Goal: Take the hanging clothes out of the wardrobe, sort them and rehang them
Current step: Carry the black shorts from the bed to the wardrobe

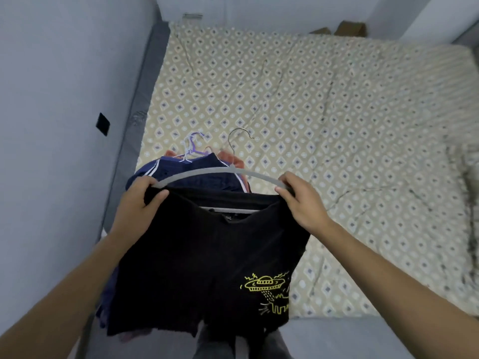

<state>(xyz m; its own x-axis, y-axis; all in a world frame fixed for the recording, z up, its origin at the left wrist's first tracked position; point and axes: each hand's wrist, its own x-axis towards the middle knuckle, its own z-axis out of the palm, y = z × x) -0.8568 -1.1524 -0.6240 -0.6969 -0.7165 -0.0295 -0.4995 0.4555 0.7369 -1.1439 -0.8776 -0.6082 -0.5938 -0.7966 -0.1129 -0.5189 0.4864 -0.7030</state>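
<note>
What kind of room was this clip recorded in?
Most likely a bedroom: a large bed with a beige diamond-patterned cover fills the view, a pile of clothes on hangers lies on it, and plain pale walls close it in.

navy garment (197,174): mostly under black shirt (207,255) | shirt hem: blurred | cardboard boxes (350,28): partly hidden behind bed

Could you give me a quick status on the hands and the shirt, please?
Left hand and right hand grip black shirt at hanger ends. Shirt held over clothes pile on bed. Nothing in the way.
</note>
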